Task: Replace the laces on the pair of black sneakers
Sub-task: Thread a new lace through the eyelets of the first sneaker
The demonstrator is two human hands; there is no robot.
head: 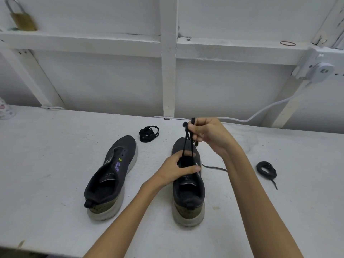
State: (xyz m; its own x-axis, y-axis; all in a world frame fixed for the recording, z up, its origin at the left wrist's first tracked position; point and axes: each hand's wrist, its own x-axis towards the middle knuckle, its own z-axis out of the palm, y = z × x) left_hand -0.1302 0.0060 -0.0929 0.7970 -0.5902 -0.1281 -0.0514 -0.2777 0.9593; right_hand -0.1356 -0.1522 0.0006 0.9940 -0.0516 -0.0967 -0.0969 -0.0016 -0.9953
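Observation:
Two black sneakers with pale soles stand on the white table, toes pointing away from me. The left sneaker (pixel 113 175) has no lace in it. My left hand (pixel 178 167) grips the tongue area of the right sneaker (pixel 188 189). My right hand (pixel 208 135) is raised above its toe and pinches a black lace (pixel 186 144) that runs taut in two strands down into the shoe. One end of that lace trails on the table to the right of the shoe.
A coiled black lace (pixel 149 134) lies beyond the left sneaker, another coiled lace (pixel 266 170) at the right. A white cable (pixel 260 113) runs along the table's back edge to a wall fitting. A brass padlock (pixel 23 19) sits on the wall ledge.

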